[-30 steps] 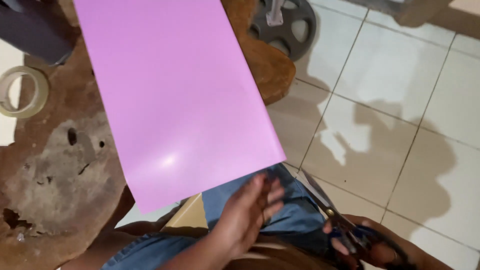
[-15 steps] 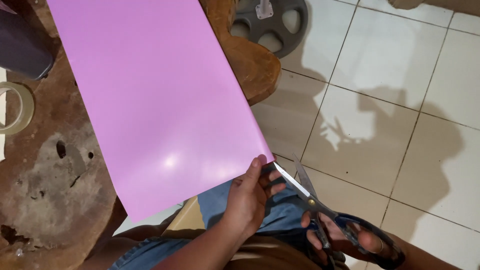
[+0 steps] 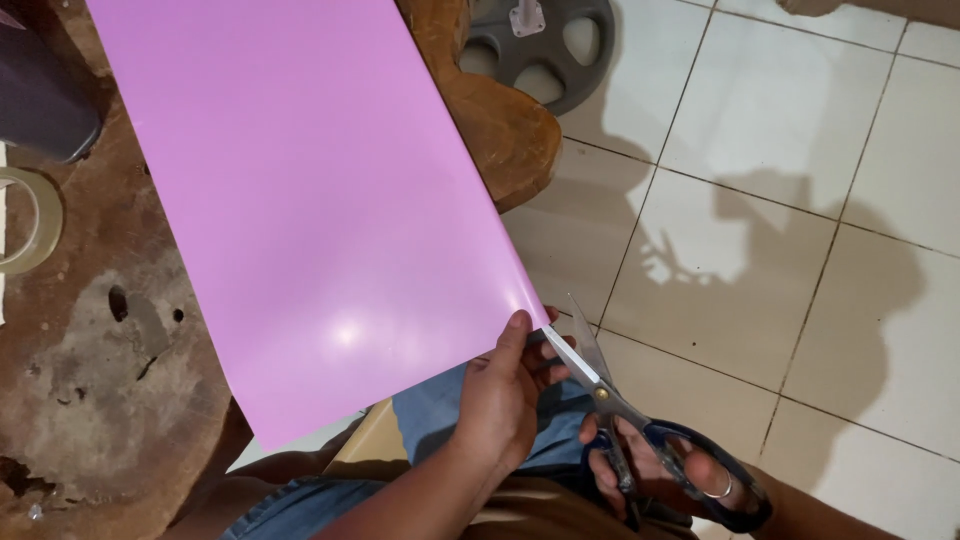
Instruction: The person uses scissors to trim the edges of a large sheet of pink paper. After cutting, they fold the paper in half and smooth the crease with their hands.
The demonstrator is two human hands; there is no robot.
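Pink paper sheet [image 3: 320, 210] lies glossy across the rough wooden counter [image 3: 90, 400], its near corner hanging out over the person's lap, and now it gets pinched! A second ago the left hand [image 3: 505, 395] was hovering loose below the sheet; now its fingers are closed on that near right corner, holding the edge taut. The right hand [image 3: 665, 470] has come up too, fingers threaded through the dark blue handles of the scissors [image 3: 610, 395], gripping them with the blades parted in a narrow V. The blade tips now sit right at the paper's corner, just beside the left thumb, where half a second ago they were a shade lower and clear of the edge. So paper and blades have met, and the sheet is steadied for them. The paper itself has slid a little across the counter toward the floor side. Off to the left a roll of clear tape [image 3: 25, 220] rests on the wood, and a grey weight plate [image 3: 545, 50] lies on the white floor tiles [image 3: 800, 150] beyond
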